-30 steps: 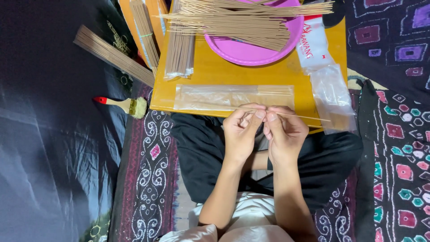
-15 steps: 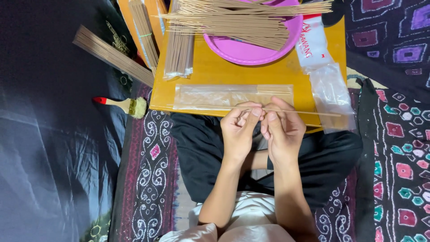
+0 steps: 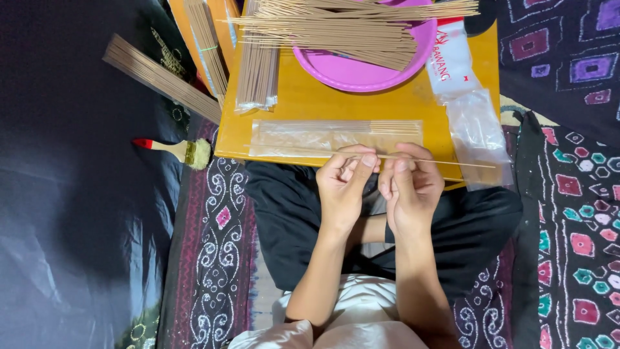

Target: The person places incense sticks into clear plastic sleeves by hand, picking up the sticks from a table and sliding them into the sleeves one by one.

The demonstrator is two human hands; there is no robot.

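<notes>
Thin pale-wood sticks (image 3: 445, 161) are pinched between both hands at the near edge of a yellow board (image 3: 323, 103), and they lie level, running out to the right past the fingers. The left hand (image 3: 345, 184) is curled nearly shut, its thumb and forefinger pressed on the sticks; the right hand (image 3: 413, 190) is likewise closed, with its fingertips on the same sticks just beside the left. How many sticks are gripped cannot be told. Just beyond the hands, a long clear plastic sleeve (image 3: 336, 137) is laid flat on the board, with a few sticks seen inside its right end. Farther back, a purple plate (image 3: 361, 71) is heaped with loose sticks (image 3: 349, 29), and a bundle of sticks in clear wrap (image 3: 257, 71) is set to its left. A white and clear plastic bag (image 3: 465, 103) is draped over the right edge of the board. To the left, on dark cloth, a small paintbrush with a red-tipped handle (image 3: 174, 150) is found, and a further brown bundle (image 3: 161, 77) is laid slantwise above it. Black trousers (image 3: 290, 213) are seen under the forearms, over a patterned cloth (image 3: 219, 258).
</notes>
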